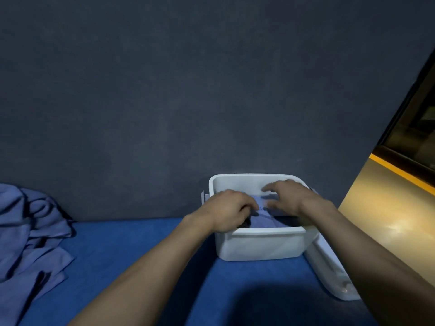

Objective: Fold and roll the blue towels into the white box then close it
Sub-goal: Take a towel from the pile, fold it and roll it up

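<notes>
Both forearms reach into the white box (259, 245), left hand (229, 211) gripping a blue towel (261, 216) while the spread-fingered right hand (286, 196) tucks it down

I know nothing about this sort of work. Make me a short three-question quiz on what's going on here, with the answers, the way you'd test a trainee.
1. True or false: the lid is already on the white box.
2. Where is the pile of unfolded blue towels? A) left of the box B) inside the box C) on the lid
3. What are both hands doing?

Key:
1. False. The lid lies beside the box, on its right.
2. A.
3. The left hand and the right hand reach into the open box, where a blue towel lies; the left hand's fingers curl onto it.
</notes>
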A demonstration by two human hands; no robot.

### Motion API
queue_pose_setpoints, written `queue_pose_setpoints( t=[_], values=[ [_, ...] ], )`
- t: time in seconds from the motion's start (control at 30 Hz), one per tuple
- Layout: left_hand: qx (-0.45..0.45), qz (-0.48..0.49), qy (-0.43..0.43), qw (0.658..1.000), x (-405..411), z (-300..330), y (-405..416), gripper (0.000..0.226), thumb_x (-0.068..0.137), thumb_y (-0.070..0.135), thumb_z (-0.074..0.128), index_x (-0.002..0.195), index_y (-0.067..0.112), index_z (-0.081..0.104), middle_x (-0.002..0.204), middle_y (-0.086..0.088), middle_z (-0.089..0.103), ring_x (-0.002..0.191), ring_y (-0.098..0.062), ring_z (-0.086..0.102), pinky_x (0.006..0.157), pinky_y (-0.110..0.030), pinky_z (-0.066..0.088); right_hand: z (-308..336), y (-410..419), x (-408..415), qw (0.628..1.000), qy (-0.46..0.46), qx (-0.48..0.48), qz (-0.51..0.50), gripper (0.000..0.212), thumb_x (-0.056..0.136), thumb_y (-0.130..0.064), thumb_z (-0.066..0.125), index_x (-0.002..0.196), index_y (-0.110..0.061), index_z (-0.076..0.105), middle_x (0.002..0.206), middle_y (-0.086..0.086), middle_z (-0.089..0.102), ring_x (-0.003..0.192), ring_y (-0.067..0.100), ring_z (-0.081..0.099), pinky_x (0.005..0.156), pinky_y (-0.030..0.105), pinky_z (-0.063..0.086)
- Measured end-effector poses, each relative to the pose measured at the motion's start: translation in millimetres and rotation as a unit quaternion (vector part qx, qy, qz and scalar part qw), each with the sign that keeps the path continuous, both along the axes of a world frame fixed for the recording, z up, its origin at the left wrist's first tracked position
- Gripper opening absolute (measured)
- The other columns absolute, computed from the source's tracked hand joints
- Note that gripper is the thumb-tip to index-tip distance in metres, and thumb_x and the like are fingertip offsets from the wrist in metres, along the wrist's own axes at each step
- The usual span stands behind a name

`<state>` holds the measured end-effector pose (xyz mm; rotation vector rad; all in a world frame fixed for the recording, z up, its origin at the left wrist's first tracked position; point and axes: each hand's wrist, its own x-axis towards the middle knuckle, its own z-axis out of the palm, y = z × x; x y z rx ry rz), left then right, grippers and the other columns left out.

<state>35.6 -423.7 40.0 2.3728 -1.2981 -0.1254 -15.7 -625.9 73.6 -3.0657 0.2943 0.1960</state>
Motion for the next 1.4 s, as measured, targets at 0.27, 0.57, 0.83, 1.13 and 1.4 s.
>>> queue_pose_setpoints(
  t=[0.27,0.57,0.83,1.13,1.4],
  values=[
    [-0.106,0.212,-0.058,0.970,-3.1,-10.1,161.6,0.017,0.092,0.027,0.058,0.105,0.026,0.069,0.102,0.008,0.064,0.097,-0.018,0.064,0.082,-0.035,0.052,-16.0,150.2,-8.6,0.927,-0.231,0.211,0.208,0.037,0.100,-0.040,0.056,0.136,-0.031,0.060,0.122,-0.009,0.070,0.107,0.011,0.064,0.095,0.026,0.048],
    [0.176,0.513,-0.014,0.840,-31.8,-52.7,348.5,0.043,0.090,0.055,0.061,0.120,0.025,0.056,0.130,-0.002,0.052,0.125,-0.030,0.047,0.099,-0.041,0.044,-86.2,290.5,-26.7,0.887,-0.139,0.299,0.324,0.041,0.101,-0.047,0.051,0.139,-0.033,0.056,0.126,-0.019,0.063,0.111,-0.003,0.058,0.098,0.018,0.045],
    [0.122,0.529,-0.089,0.835,-53.4,-68.8,377.7,0.031,0.097,0.048,0.057,0.085,0.022,0.047,0.099,-0.001,0.056,0.097,-0.030,0.058,0.061,-0.034,0.034,-107.9,317.1,-33.5,0.889,-0.119,0.321,0.305,0.037,0.100,-0.048,0.053,0.132,-0.032,0.060,0.119,-0.021,0.065,0.100,-0.007,0.060,0.085,0.005,0.042],
    [-0.273,0.278,0.065,0.919,-88.2,-55.8,333.5,0.030,0.101,0.036,0.050,0.088,0.016,0.067,0.070,0.010,0.060,0.064,-0.007,0.052,0.064,-0.031,0.042,-117.0,329.1,-35.1,0.842,-0.136,0.469,0.231,0.068,0.087,-0.030,0.074,0.146,-0.040,0.042,0.132,-0.021,0.051,0.103,0.002,0.064,0.083,0.025,0.057],
    [-0.351,0.251,0.108,0.896,-97.5,-48.3,317.6,0.022,0.101,0.020,0.051,0.104,0.021,0.073,0.097,0.005,0.074,0.092,-0.018,0.070,0.082,-0.045,0.057,-102.4,338.7,-36.1,0.830,-0.168,0.508,0.160,0.013,0.091,-0.011,0.059,0.083,-0.018,0.065,0.078,0.003,0.070,0.074,0.015,0.064,0.070,0.035,0.051]
  ],
)
